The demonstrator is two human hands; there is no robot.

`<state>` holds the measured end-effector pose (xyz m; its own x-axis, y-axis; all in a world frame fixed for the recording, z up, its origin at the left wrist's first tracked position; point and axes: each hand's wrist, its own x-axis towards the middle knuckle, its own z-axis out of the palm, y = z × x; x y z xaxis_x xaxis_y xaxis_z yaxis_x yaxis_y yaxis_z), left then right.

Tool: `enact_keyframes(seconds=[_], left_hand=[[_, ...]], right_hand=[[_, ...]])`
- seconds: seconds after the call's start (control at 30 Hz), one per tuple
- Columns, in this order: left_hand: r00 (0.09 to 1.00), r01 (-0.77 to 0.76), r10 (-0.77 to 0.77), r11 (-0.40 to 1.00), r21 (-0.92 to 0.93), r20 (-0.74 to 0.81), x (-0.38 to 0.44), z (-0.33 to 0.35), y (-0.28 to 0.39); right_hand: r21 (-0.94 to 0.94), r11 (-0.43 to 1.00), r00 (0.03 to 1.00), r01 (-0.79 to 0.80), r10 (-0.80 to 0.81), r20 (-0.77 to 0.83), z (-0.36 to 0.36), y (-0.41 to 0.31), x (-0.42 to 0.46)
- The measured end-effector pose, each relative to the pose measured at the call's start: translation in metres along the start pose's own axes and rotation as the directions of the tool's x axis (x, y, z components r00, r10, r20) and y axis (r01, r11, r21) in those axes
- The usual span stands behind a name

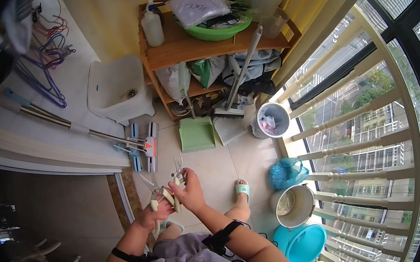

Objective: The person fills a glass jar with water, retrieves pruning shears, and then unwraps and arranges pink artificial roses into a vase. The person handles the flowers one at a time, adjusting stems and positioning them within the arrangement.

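Observation:
Two pairs of garden snips with cream handles are in my hands, in front of my lap. My left hand is around the handles of the nearer pair, whose thin blades point up and left. My right hand grips the other pair just beyond and to the right, its slim blades pointing away from me. The two tools lie close together and partly overlap; whether they touch, I cannot tell. My fingers hide parts of the handles.
Ahead stand a green dustpan, a broom, a wooden shelf and a white plastic stool. Squeegee mops lean at left. A waste bin, blue bag, bucket and turquoise basin line the railing.

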<state>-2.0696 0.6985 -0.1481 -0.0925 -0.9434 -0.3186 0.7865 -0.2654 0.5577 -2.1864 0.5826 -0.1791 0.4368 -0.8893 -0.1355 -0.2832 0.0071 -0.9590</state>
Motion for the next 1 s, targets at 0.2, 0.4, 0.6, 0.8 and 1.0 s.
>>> enact_keyframes(seconds=[0.2, 0.4, 0.6, 0.8, 1.0], left_hand=[[0.984, 0.161, -0.164, 0.986, -0.047, -0.066, 0.129, 0.025, -0.083], [0.936, 0.189, -0.209, 0.977, -0.097, -0.285, 0.254, 0.045, -0.179], [0.848, 0.18, -0.156, 0.984, -0.002, -0.506, 0.343, 0.035, -0.209], [0.735, 0.226, -0.091, 0.967, 0.116, -0.672, 0.306, -0.022, -0.216], [0.554, 0.028, 0.003, 0.999, 0.022, -0.833, 0.219, -0.075, -0.227]], right_hand=[[0.035, 0.953, 0.912, -0.301, 0.277, 0.302, -0.108, 0.111, 0.063], [-0.207, 0.974, 0.971, -0.096, 0.137, 0.197, -0.215, 0.199, 0.13], [0.339, 0.733, 0.795, -0.59, 0.6, 0.086, -0.258, 0.33, 0.209], [0.799, 0.179, 0.307, -0.574, 0.952, 0.007, -0.349, 0.504, 0.29], [0.9, 0.15, 0.35, -0.41, 0.937, 0.003, -0.374, 0.609, 0.318]])
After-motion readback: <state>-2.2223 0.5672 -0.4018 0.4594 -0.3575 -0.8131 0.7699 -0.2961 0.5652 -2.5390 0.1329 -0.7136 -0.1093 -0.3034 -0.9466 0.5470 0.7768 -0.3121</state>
